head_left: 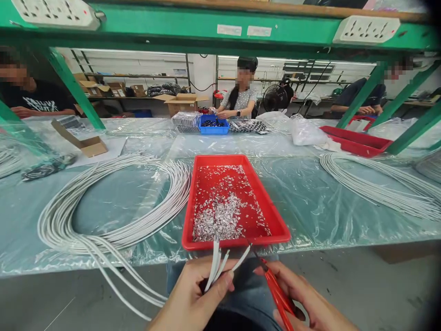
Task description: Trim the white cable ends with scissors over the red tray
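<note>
My left hand (pixel 198 292) is closed around several white cables (pixel 215 264), their cut ends pointing up and fanned apart. One cable end leans right, close to the dark tip of the red-handled cutters (pixel 275 289). Those cutters sit in my right hand (pixel 298 292), fingers wrapped round the handles; whether the tip touches the cable I cannot tell. Just beyond both hands, a red tray (pixel 272 216) holds many small silvery scraps (pixel 220 216). From the left, a coil of white cable (pixel 62 216) sends several strands over the table edge toward my left hand.
More white cables (pixel 375 188) lie at the right. A small open cardboard box (pixel 93 146) stands at the left. A blue bin (pixel 214 130) is across the table before a co-worker (pixel 239 96). A green frame (pixel 189 30) with power strips spans overhead. Plastic film (pixel 303 197) covers the table.
</note>
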A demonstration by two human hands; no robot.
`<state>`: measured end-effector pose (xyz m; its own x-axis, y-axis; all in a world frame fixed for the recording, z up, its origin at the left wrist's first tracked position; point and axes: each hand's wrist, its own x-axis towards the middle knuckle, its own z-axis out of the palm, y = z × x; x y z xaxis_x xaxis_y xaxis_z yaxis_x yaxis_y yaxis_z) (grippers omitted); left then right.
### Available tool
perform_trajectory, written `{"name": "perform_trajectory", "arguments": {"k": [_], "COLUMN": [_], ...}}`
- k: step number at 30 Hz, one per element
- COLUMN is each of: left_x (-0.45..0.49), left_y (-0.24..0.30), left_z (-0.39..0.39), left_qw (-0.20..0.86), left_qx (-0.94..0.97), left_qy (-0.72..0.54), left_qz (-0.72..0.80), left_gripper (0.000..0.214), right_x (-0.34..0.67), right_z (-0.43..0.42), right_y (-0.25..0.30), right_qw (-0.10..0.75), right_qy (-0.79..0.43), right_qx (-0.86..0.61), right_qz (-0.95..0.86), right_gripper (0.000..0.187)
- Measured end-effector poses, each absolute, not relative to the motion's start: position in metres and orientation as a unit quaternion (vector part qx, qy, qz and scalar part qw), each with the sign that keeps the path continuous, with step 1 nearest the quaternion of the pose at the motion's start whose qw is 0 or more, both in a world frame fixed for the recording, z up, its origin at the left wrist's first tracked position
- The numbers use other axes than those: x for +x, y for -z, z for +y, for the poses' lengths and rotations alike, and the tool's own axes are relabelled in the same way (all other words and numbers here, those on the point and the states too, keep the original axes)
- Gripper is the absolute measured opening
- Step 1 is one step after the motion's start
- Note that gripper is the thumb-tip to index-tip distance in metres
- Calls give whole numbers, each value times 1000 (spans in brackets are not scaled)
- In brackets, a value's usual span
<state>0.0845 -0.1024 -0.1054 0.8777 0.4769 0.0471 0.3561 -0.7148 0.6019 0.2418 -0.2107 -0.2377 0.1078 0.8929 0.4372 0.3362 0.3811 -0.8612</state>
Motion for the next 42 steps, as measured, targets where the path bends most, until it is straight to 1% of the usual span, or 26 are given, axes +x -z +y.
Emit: {"name": "perform_trajectory", "arguments": {"k": [3, 6, 8, 10, 11, 15, 16, 18, 19, 21, 23, 25, 28, 31, 34, 36, 39, 41, 42], "left_x": [82, 81, 81, 81, 81, 84, 85, 86, 87, 87, 88, 89, 92, 93, 89, 85, 79, 76, 75], "left_y": [104, 102, 101, 101, 102, 107, 109, 111, 111, 111, 110, 109, 110, 112, 114, 115, 112, 109, 107], "left_z": [-106, -105, -103, -102, -102, -105, -106, -108, -108, -108, -107, -106, -105, -103, -100, -97, -95, -95, -96], "left_qw": [258, 237, 255, 259, 260, 313, 325, 306, 305, 318, 326, 304, 302, 376, 482, 543, 651, 684, 686], "left_qx": [939, 945, 942, 942, 942, 914, 904, 902, 899, 894, 894, 901, 893, 860, 824, 800, 738, 716, 714], "left_qy": [-99, -80, -70, -78, -88, -132, -154, -207, -222, -223, -213, -226, -269, -260, -196, -155, -100, -97, -107], "left_qz": [203, 212, 208, 197, 195, 223, 233, 224, 222, 222, 223, 212, 198, 226, 226, 205, 145, 99, 92], "left_gripper": [32, 32, 33, 33, 33, 30, 28, 21, 20, 20, 20, 16, 15, 23, 30, 30, 23, 21, 20], "right_x": [248, 253, 255, 256, 256, 251, 250, 246, 244, 242, 241, 241, 241, 242, 244, 247, 250, 249, 247], "right_z": [-213, -217, -219, -218, -217, -215, -215, -214, -214, -214, -213, -211, -210, -211, -213, -213, -208, -202, -199], "right_y": [239, 241, 246, 251, 252, 240, 235, 227, 224, 222, 223, 222, 217, 210, 202, 200, 204, 208, 209], "right_qw": [517, 474, 472, 498, 498, 430, 433, 462, 476, 476, 466, 463, 465, 460, 443, 439, 434, 439, 441], "right_qy": [-236, -270, -280, -258, -251, -283, -292, -320, -325, -330, -313, -262, -202, -193, -166, -143, -100, -85, -108], "right_qx": [-525, -547, -540, -526, -529, -560, -563, -527, -513, -518, -538, -545, -535, -546, -548, -541, -543, -568, -585], "right_qz": [-634, -635, -638, -639, -639, -650, -641, -638, -637, -630, -629, -648, -675, -672, -689, -703, -712, -691, -672], "right_gripper": [66, 68, 62, 53, 52, 65, 68, 73, 73, 71, 64, 58, 57, 54, 50, 48, 45, 46, 46]}}
